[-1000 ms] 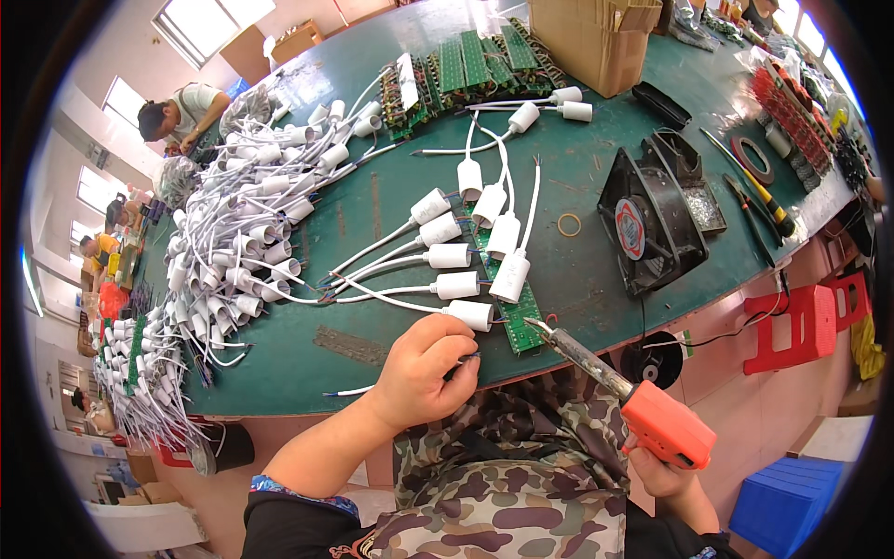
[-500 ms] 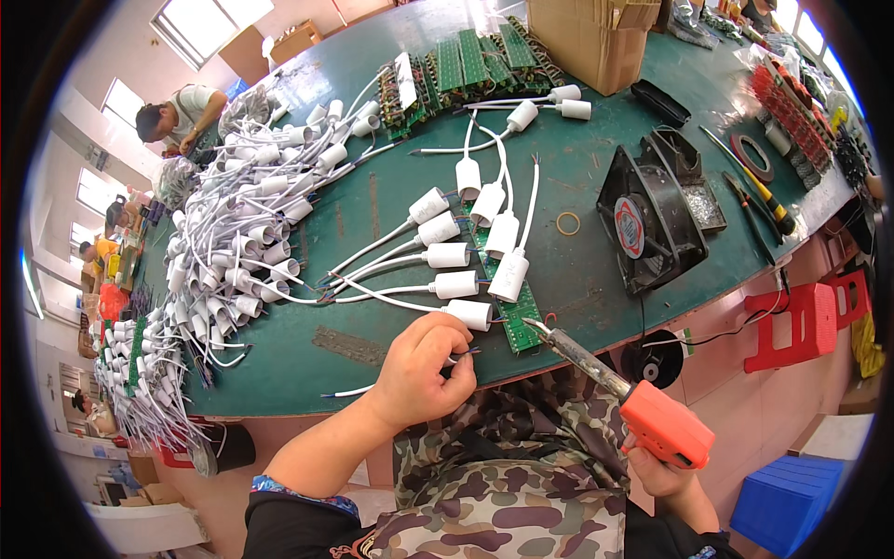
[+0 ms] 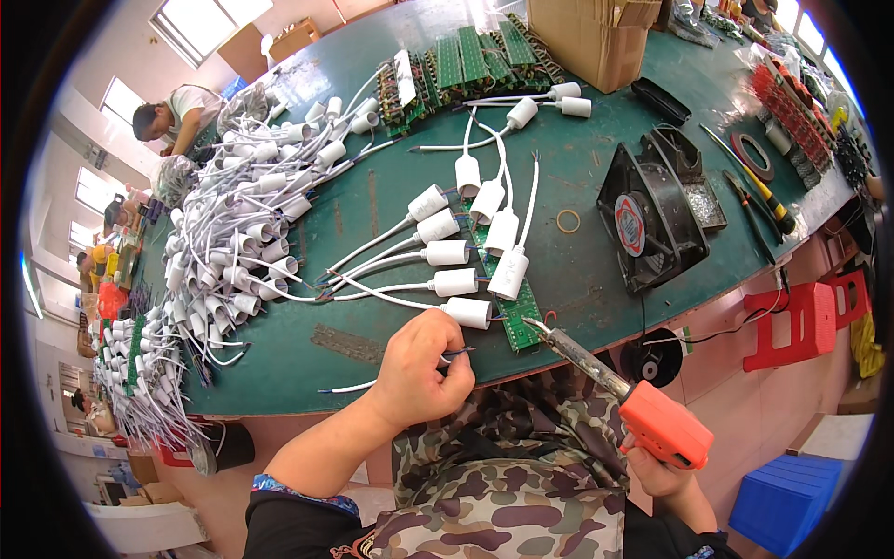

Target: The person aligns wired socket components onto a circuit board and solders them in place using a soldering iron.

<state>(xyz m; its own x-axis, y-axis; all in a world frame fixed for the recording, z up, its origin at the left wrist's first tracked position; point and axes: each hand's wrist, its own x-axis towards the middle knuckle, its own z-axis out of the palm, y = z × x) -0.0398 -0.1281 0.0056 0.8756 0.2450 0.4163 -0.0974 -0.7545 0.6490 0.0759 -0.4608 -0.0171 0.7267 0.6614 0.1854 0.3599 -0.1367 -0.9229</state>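
My left hand (image 3: 421,365) is closed in a pinch at the table's near edge. Dark wire ends (image 3: 458,352) poke out of its fingertips, and a white cable (image 3: 352,388) comes out on its other side; the part between is hidden in the hand. In my right hand (image 3: 657,469) is a red soldering gun (image 3: 667,425), its metal tip at the near end of a green circuit board (image 3: 522,324). White lamp sockets (image 3: 465,312) with wires lie along both sides of the board, several to the left and several to the right.
A large heap of white sockets with cables (image 3: 244,224) covers the table's left side. Stacked circuit boards (image 3: 461,70) and a cardboard box (image 3: 596,42) stand at the back. To the right are a black fan (image 3: 652,219), pliers (image 3: 748,214), a yellow-handled screwdriver (image 3: 771,200) and a tape roll (image 3: 751,156).
My left hand's fingers have shifted slightly, and the cable and wire ends in it have turned a little. The soldering gun stays where it was. A person at far left has moved their arms.
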